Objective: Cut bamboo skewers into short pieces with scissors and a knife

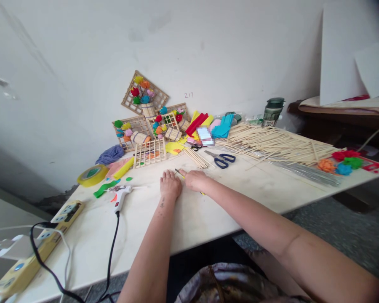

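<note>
My right grip (196, 181) is wrapped around a slim yellow cutter (181, 174) with a dark blade, its tip just beside my left grip (170, 183). That one lies palm-down on the pale marbled desk (255, 183); whether it pins anything, I cannot tell.

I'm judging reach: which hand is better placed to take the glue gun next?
Probably the left hand: it is nearer the glue gun, which lies to its left, while the right hand grips a slim yellow tool.

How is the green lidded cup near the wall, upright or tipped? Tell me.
Upright: the cup has its dark lid uppermost, with its body directly below, beyond the wooden sticks.
</note>
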The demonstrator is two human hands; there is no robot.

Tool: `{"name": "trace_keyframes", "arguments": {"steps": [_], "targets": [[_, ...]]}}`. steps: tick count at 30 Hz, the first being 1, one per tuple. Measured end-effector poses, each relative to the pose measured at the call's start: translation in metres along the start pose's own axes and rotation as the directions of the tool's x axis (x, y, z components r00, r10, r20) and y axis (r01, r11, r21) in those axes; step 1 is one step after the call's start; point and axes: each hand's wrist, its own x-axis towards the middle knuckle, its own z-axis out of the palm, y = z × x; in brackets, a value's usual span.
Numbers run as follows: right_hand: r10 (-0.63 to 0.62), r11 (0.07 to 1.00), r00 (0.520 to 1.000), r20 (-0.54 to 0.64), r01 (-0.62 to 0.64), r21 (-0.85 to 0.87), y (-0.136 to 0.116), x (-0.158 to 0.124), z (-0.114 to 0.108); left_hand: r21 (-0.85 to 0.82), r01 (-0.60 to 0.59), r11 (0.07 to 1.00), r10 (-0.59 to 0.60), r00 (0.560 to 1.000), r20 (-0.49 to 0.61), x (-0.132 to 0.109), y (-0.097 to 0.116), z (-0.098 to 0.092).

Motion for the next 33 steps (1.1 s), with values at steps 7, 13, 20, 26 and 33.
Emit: {"name": "trace_keyframes", "arguments": {"steps": [7, 13, 20, 26, 33], "targets": [[-0.019, 1.0, 1.0, -0.005, 0.019, -0.001, -0.004, -0.002, -0.002, 0.034, -0.058, 0.998, 0.059, 0.998, -0.016, 0.001, -0.004, 0.003], [-0.019, 1.0, 1.0, -0.007, 0.02, 0.009, -0.01, 0.006, -0.005, 0.041, -0.084, 0.996, 0.084, 0.996, -0.002, 0.002, -0.006, 0.001], [-0.006, 1.0, 1.0, 0.0, 0.006, 0.02, -0.009, 0.009, -0.003, 0.018, -0.03, 0.999, 0.03, 0.999, 0.037, 0.001, -0.002, -0.001], [0.005, 0.999, 1.0, -0.011, -0.005, 0.031, -0.003, 0.001, 0.001, 0.003, 0.008, 1.0, -0.008, 0.999, 0.033, 0.001, 0.002, -0.001], [0.009, 1.0, 1.0, 0.004, -0.009, 0.014, -0.001, -0.001, 0.002, 0.015, -0.015, 1.0, 0.015, 1.0, 0.009, 0.001, -0.001, 0.002]]}}
